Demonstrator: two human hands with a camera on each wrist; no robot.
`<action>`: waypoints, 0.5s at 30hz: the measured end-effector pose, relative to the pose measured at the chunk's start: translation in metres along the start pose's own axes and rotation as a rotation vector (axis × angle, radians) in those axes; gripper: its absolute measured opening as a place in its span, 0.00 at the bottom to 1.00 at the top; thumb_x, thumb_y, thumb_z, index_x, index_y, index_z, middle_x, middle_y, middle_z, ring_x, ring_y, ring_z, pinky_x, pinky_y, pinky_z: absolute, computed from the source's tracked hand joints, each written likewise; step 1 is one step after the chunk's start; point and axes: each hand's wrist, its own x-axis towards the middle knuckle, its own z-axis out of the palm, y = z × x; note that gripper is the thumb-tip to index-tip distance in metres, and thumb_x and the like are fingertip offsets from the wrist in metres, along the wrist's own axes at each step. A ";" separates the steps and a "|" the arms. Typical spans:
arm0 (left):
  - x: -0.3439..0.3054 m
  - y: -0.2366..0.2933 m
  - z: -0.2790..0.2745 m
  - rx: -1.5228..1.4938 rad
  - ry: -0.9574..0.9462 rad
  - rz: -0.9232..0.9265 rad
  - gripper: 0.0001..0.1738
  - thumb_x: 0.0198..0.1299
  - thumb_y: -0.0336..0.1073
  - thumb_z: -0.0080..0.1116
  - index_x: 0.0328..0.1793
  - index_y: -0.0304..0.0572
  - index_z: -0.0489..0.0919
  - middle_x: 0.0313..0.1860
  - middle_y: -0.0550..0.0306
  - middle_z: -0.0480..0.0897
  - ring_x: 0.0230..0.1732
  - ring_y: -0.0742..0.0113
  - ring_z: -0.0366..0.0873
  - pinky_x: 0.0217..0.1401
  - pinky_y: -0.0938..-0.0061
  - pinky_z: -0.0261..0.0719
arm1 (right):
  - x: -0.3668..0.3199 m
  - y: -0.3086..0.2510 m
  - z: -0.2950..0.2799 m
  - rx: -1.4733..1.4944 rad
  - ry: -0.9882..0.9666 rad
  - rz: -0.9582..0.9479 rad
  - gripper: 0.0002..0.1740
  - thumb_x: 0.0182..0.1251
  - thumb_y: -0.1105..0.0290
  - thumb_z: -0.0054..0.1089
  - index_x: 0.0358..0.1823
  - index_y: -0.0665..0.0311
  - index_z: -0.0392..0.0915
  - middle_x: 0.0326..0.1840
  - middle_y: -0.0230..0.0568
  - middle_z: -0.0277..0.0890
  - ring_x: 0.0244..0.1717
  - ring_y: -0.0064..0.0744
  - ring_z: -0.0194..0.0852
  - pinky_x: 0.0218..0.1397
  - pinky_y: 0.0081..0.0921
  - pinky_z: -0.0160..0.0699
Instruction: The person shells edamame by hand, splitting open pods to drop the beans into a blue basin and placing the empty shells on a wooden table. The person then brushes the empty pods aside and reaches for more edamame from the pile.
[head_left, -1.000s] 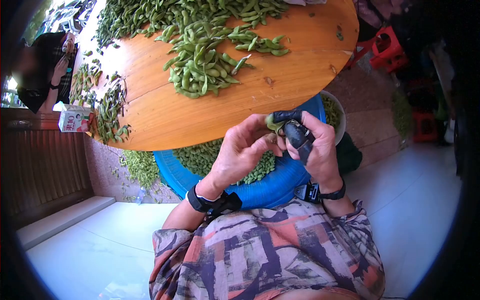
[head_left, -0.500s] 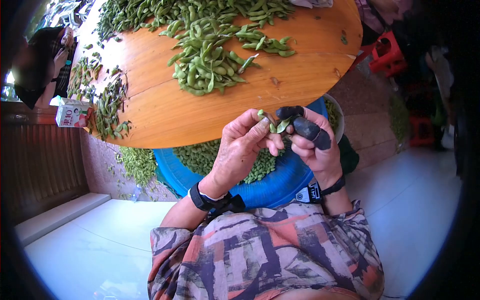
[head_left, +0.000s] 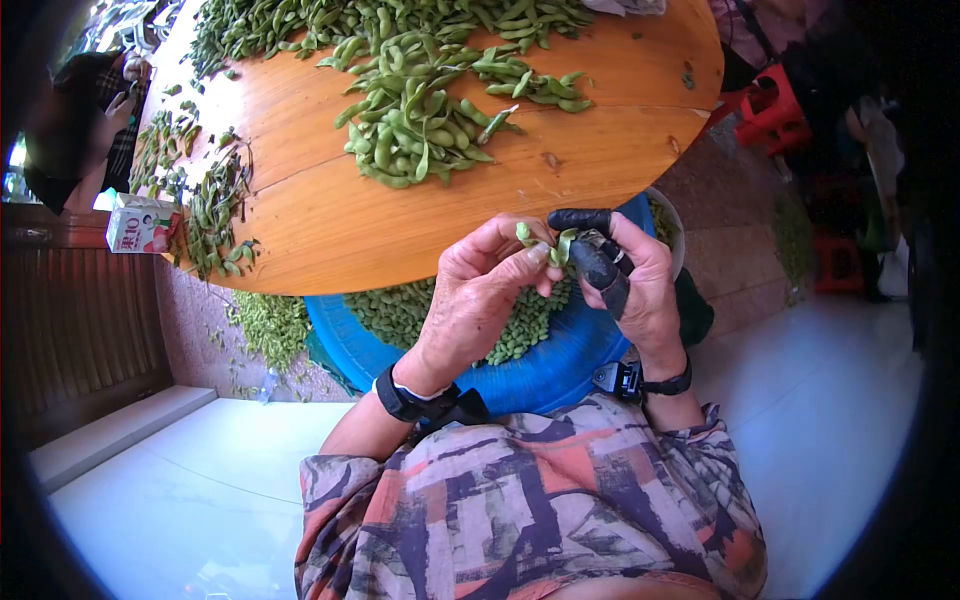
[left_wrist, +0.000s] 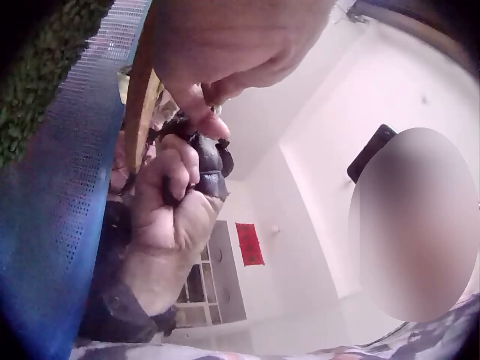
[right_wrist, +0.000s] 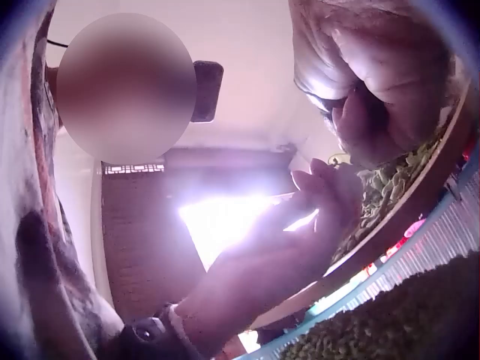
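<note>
In the head view, the left hand and right hand are together pinching one green pod above the blue basket. Both wrist views, left then right, are hiding the pod. It is probably feeling light, soft, slippery; I would pinch its ends.

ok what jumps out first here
The left hand and the right hand, its thumb and forefinger in black covers, pinch a green pod between them over a blue tub of green pieces. Behind, a heap of green pods lies on a round wooden table.
</note>
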 end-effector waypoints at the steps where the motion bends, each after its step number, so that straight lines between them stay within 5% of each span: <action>1: 0.000 0.000 -0.001 0.008 0.000 -0.004 0.07 0.67 0.25 0.55 0.50 0.33 0.78 0.43 0.56 0.80 0.40 0.70 0.79 0.42 0.77 0.79 | -0.001 -0.001 0.001 0.015 -0.005 0.034 0.32 0.63 0.49 0.67 0.59 0.67 0.76 0.35 0.22 0.77 0.27 0.05 0.66 0.28 0.06 0.65; 10: 0.000 -0.001 0.001 0.130 -0.047 -0.043 0.06 0.67 0.27 0.56 0.48 0.34 0.77 0.39 0.56 0.80 0.40 0.70 0.80 0.41 0.76 0.80 | -0.002 -0.015 0.003 -0.147 0.053 -0.063 0.15 0.65 0.78 0.57 0.53 0.68 0.80 0.44 0.33 0.83 0.43 0.20 0.78 0.51 0.22 0.77; 15: -0.001 0.005 0.003 0.310 -0.102 -0.115 0.06 0.67 0.28 0.58 0.48 0.35 0.76 0.35 0.57 0.80 0.33 0.74 0.80 0.33 0.79 0.79 | 0.001 -0.013 -0.001 -0.525 0.110 -0.301 0.18 0.61 0.81 0.57 0.53 0.68 0.80 0.41 0.42 0.82 0.43 0.27 0.80 0.49 0.24 0.76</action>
